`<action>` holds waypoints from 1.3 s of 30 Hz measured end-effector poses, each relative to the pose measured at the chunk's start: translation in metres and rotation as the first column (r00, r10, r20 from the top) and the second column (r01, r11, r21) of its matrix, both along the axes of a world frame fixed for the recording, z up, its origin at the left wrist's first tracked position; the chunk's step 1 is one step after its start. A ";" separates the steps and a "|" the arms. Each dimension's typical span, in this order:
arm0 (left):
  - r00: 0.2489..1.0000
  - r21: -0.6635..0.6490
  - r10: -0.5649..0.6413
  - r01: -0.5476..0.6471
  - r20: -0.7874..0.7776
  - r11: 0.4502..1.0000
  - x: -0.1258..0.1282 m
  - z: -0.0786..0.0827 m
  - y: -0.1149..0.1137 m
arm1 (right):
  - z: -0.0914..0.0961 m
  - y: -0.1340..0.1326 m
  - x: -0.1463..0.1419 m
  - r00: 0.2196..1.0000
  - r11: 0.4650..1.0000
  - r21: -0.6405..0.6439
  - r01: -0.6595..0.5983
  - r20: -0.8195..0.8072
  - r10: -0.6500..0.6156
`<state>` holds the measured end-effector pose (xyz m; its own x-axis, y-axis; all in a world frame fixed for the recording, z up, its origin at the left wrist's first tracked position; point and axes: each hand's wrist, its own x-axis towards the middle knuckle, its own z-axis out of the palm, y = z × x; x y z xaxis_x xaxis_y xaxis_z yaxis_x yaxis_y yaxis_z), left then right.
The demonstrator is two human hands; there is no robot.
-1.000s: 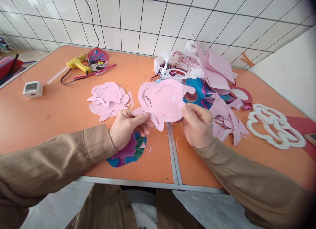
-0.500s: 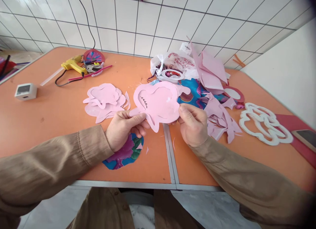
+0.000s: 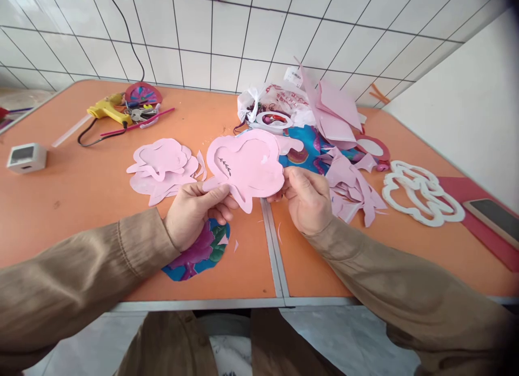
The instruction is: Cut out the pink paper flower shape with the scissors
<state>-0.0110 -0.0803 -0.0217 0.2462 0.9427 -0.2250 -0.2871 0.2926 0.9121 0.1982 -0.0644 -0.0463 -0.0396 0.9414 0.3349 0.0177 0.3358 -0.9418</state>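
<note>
Between my two hands a pink layered cutout (image 3: 251,167) is held up over the table, its raised rim framing an inner panel with a small dark leaf sprig. My left hand (image 3: 198,205) pinches its lower left edge, thumb on top. My right hand (image 3: 310,197) grips its right edge between thumb and fingers. Below my left wrist lies a blue floral cloth piece (image 3: 203,251), partly covered by the hand. Left of the held piece, more pink cutouts (image 3: 162,162) lie in a loose stack.
A yellow glue gun (image 3: 109,110) lies at the back left, near a white box (image 3: 26,158). Pink scraps (image 3: 352,184) and a plastic bag (image 3: 290,103) are heaped right of centre. White cloud-shaped frames (image 3: 421,195) and a phone (image 3: 494,219) sit far right on the orange table (image 3: 251,273).
The view has shifted slightly, so the table things appear a little further left. Both hands keep the same hold on the pink cutout.
</note>
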 end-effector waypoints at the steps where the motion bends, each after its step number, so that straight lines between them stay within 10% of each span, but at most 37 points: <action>1: 1.000 0.002 -0.002 0.002 0.002 1.000 0.000 0.000 0.000 | 0.000 0.000 0.000 1.000 1.000 -0.002 0.003 -0.001 -0.003; 39: 1.000 -0.006 0.006 -0.006 0.016 1.000 0.000 -0.004 -0.001 | 0.002 0.000 -0.003 0.997 0.998 -0.021 0.058 0.047 -0.057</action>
